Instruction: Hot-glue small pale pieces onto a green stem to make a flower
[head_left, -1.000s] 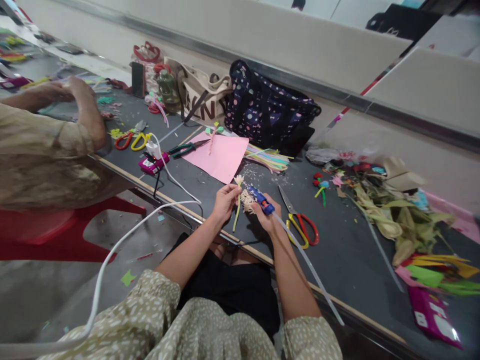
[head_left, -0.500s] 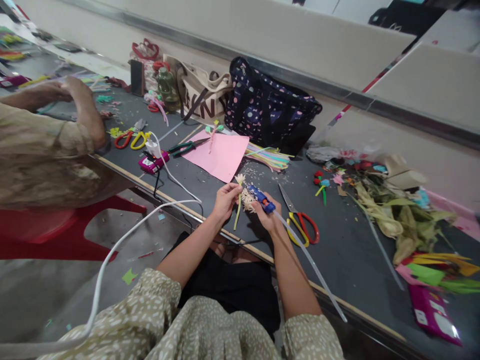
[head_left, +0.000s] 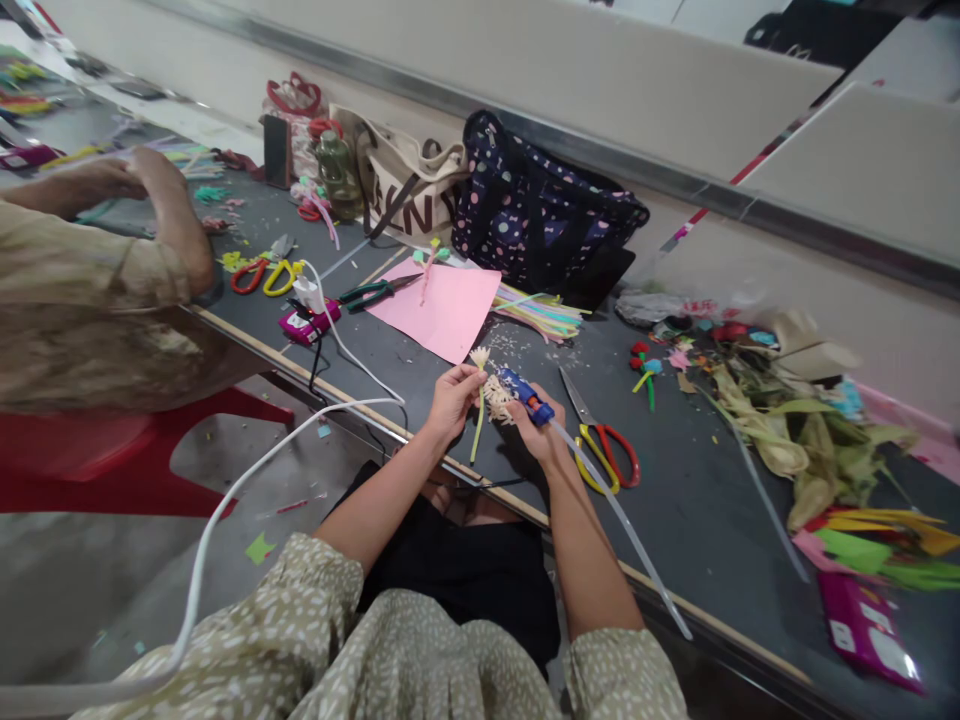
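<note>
Pinched in my left hand (head_left: 453,400) is a thin yellow-green stem with a fringed cream flower head (head_left: 480,357) at its top; the stem hangs down past my fingers. My right hand (head_left: 538,425) is wrapped round a blue glue gun (head_left: 526,392), with a long translucent glue stick (head_left: 622,522) trailing from its back end. A fringed cream strip (head_left: 498,398) lies between the two hands, beside the gun, close to my right thumb; whether the thumb grips it I cannot tell. Red-and-yellow-handled scissors (head_left: 606,450) rest just right of my right hand.
Ahead lie a pink sheet (head_left: 442,325), green-handled pliers (head_left: 375,292) and a bundle of pastel strips (head_left: 547,315). Two bags stand at the wall. A white cable (head_left: 247,462) crosses on the left. Dried husks (head_left: 787,420) are piled right. A co-worker's arm (head_left: 169,215) rests at left.
Both hands keep nearly the same pose, the flower and glue gun still held. The view has shifted very slightly.
</note>
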